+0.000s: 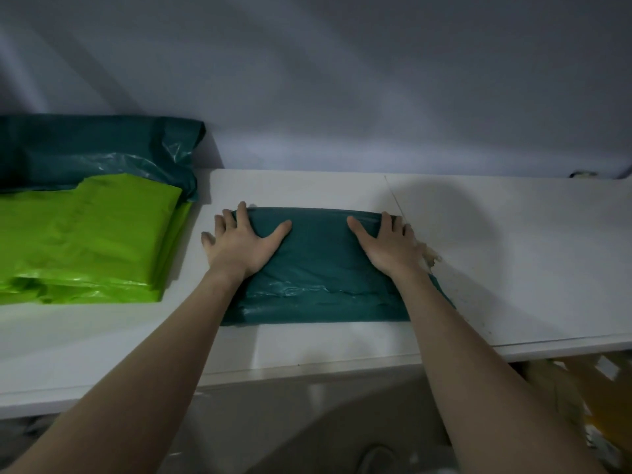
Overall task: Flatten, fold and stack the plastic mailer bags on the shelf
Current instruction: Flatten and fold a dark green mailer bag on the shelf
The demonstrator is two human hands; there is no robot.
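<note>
A folded dark teal mailer bag (318,268) lies flat on the white shelf (513,268), near its front edge and about midway along it; the left hand (241,239) presses down on the bag's left end with fingers spread and straight, the outer fingers reaching past the bag onto the shelf; the right hand (384,242) presses its right end the same way, palm flat, grasping nothing; to the left, well apart from the bag, a stack of bright green mailer bags (89,241) rests on the shelf, partly overlapping a crumpled teal bag (102,148) behind it against the pale wall (342,80).
</note>
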